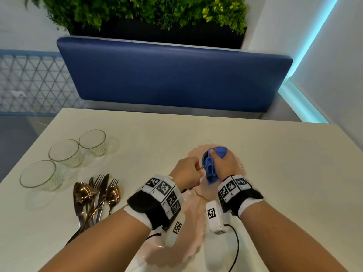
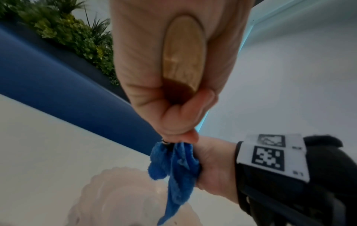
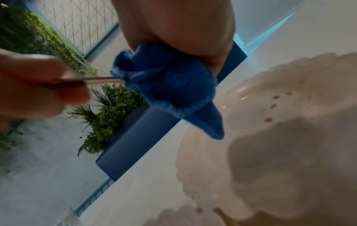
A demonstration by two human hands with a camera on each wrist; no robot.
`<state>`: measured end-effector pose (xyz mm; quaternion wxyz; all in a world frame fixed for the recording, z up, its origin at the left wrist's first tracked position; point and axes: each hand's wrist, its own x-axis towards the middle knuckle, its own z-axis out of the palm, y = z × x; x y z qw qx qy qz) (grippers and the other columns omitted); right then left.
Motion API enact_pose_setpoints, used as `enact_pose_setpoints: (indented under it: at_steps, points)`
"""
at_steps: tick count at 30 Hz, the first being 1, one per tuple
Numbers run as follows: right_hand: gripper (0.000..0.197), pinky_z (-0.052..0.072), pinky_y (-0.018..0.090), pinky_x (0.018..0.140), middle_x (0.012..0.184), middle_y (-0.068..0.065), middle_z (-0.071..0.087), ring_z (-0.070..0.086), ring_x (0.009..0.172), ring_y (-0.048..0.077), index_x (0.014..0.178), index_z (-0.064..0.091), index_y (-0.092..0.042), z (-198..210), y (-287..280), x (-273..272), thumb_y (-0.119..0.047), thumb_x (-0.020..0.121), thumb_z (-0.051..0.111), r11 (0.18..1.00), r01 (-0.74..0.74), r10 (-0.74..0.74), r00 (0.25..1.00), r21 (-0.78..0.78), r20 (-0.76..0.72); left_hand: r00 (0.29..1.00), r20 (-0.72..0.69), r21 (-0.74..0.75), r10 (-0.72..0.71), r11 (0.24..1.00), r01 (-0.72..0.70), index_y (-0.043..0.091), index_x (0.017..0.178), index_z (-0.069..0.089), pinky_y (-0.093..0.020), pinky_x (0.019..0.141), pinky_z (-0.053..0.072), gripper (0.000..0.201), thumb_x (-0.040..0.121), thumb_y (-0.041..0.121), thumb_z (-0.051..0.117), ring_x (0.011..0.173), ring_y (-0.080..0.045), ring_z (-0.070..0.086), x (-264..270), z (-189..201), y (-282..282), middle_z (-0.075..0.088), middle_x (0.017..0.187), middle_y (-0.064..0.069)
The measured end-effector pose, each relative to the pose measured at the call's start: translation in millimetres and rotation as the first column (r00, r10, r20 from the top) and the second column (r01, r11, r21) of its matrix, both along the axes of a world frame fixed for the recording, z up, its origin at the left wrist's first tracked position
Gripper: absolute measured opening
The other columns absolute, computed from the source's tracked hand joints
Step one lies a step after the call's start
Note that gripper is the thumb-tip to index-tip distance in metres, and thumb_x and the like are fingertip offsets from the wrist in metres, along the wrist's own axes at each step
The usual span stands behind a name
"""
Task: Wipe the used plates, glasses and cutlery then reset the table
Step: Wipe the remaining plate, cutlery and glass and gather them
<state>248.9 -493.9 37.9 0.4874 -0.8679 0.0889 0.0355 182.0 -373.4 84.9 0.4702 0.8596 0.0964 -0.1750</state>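
- The piece of cutlery [image 3: 100, 79] shows in the right wrist view as a thin silvery shaft running from the left hand [image 1: 187, 172] into the blue cloth [image 1: 213, 165]; in the head view only a short glint of it shows between the two hands.
- The left wrist view alone shows its golden handle end [image 2: 183, 56], a broad rounded shape lying in the palm, with the left fingers [image 2: 181, 119] curled round it.
- The working end is buried in the cloth, so it may be a spoon, fork or knife; I cannot tell which.
- The right hand [image 1: 225, 163] has its fingers clamped on the bunched cloth around that end, a loose tail of cloth hanging down.
- Both hands are held above a pale pink scalloped plate [image 1: 238, 165] on the white surface [image 1: 275, 173]; the right wrist view shows brown specks on it.
- To the left lie a heap of gold and silver cutlery [image 1: 94, 199] and three clear glasses [image 1: 64, 154].
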Motion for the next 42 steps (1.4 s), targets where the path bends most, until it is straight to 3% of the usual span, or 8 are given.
enact_pose_setpoints:
  at_steps: [9,17,24,28,32,35,39,42]
  points:
    - [0.035,0.042,0.024,0.083,0.113,0.016,0.061,0.057,0.100,0.024,0.117,0.053,-0.001,31.6,-5.5,12.6,-0.020,0.089,0.062,0.954,0.198,-0.254,0.932,0.226,0.258,0.995,-0.100,-0.272,0.022,0.961,-0.049,0.012,0.091,0.051,-0.016,0.035,0.027,0.023,0.100,0.021,0.031,0.041,-0.013,0.034,-32.7,4.0,11.9,0.045,0.060,-0.002]
    - [0.032,0.051,0.028,0.058,0.087,0.015,0.062,0.063,0.069,0.019,0.097,0.056,0.001,23.8,24.4,6.7,-0.018,0.075,0.071,0.889,0.076,-0.089,0.996,0.452,0.008,0.994,-0.056,-0.301,0.095,0.948,-0.107,0.013,0.074,0.043,-0.017,0.038,0.022,0.030,0.100,0.019,0.028,0.043,-0.013,0.028,-40.3,6.6,33.5,0.037,0.056,-0.001]
    - [0.025,0.049,0.031,0.069,0.075,0.002,0.058,0.058,0.079,0.022,0.076,0.055,-0.018,17.9,65.8,-6.8,-0.033,0.095,0.051,0.850,0.132,-0.075,0.989,0.509,-0.131,0.986,0.070,-0.186,0.154,0.973,-0.139,0.016,0.070,0.043,-0.022,0.042,0.031,0.033,0.100,0.020,0.030,0.047,-0.015,0.037,-41.7,-1.0,52.4,0.043,0.058,-0.002]
    - [0.031,0.048,0.040,0.081,0.081,0.013,0.062,0.060,0.078,0.024,0.086,0.060,-0.002,10.4,110.4,-37.2,-0.029,0.096,0.051,0.793,0.117,0.037,0.970,0.597,-0.240,0.956,0.023,-0.212,0.292,0.936,-0.281,0.006,0.071,0.047,-0.024,0.043,0.029,0.028,0.095,0.010,0.033,0.047,-0.017,0.037,-34.7,-14.7,68.2,0.044,0.059,-0.006]
    - [0.030,0.052,0.048,0.092,0.101,0.012,0.070,0.067,0.096,0.028,0.104,0.064,-0.015,18.3,105.5,-43.9,-0.038,0.085,0.065,0.868,-0.187,0.269,0.956,0.460,-0.120,0.938,-0.166,-0.382,0.304,0.857,-0.345,0.013,0.094,0.051,-0.027,0.060,0.045,0.005,0.090,0.014,0.051,0.073,-0.021,0.059,-42.8,-13.9,91.7,0.062,0.087,-0.012]
    - [0.022,0.054,0.040,0.087,0.105,0.013,0.068,0.065,0.100,0.030,0.110,0.061,-0.011,26.1,108.6,-58.2,-0.019,0.089,0.062,0.846,-0.359,0.426,0.900,0.395,-0.095,0.900,-0.186,-0.533,0.394,0.729,-0.430,0.023,0.127,0.042,-0.036,0.092,0.040,0.041,0.088,0.013,0.051,0.112,-0.020,0.050,-40.3,-6.2,123.8,0.055,0.116,0.000]
    - [0.013,0.051,0.037,0.086,0.098,0.013,0.069,0.065,0.095,0.027,0.089,0.062,-0.023,25.6,141.0,-88.1,-0.010,0.090,0.059,0.742,-0.624,0.644,0.765,0.247,0.001,0.835,-0.241,-0.585,0.494,0.613,-0.531,0.008,0.097,0.064,-0.036,0.091,0.045,0.024,0.096,0.025,0.046,0.098,-0.023,0.056,-47.6,-19.4,139.8,0.063,0.103,-0.012]
    - [0.005,0.051,0.036,0.086,0.093,0.011,0.068,0.064,0.089,0.025,0.086,0.061,-0.018,15.2,164.4,-102.2,-0.012,0.087,0.062,0.691,-0.694,0.718,0.692,0.203,-0.075,0.691,-0.359,-0.665,0.628,0.347,-0.661,0.006,0.075,0.056,-0.029,0.075,0.049,0.028,0.098,0.016,0.044,0.076,-0.020,0.058,-60.5,-32.9,155.1,0.067,0.071,-0.010]
